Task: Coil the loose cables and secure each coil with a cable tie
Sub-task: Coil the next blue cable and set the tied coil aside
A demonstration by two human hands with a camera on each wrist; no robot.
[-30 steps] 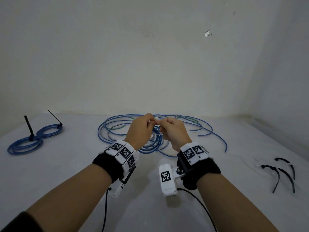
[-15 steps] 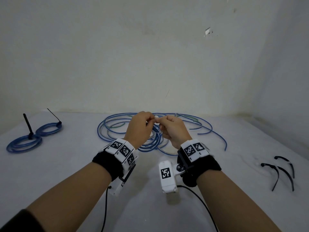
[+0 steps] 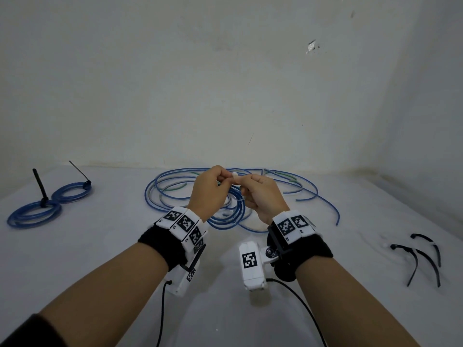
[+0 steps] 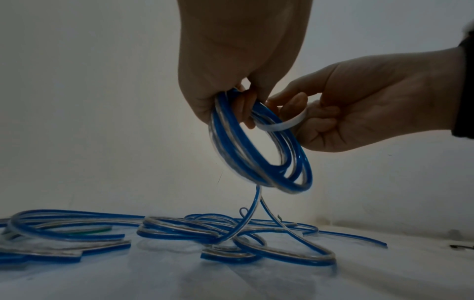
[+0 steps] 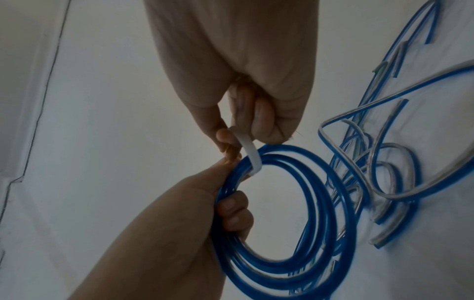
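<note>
My left hand (image 3: 208,189) (image 4: 231,101) (image 5: 225,201) grips a small coil of blue cable (image 4: 259,150) (image 5: 315,219), held up above the table. My right hand (image 3: 260,194) (image 4: 341,113) (image 5: 246,125) pinches a white cable tie (image 4: 279,125) (image 5: 250,154) (image 3: 235,175) that loops round the top of the coil. Both hands meet over a heap of loose blue cables (image 3: 295,194) (image 4: 179,229) lying on the white table (image 3: 100,246). In the head view the coil is mostly hidden behind the hands.
Two tied blue coils (image 3: 35,214) (image 3: 72,192) with black ties sticking up lie at the far left. Three black cable ties (image 3: 421,256) lie at the right. A wall (image 3: 225,83) stands just behind the table.
The hands have stayed together over the cable heap, shifting only slightly; the grips look the same.
</note>
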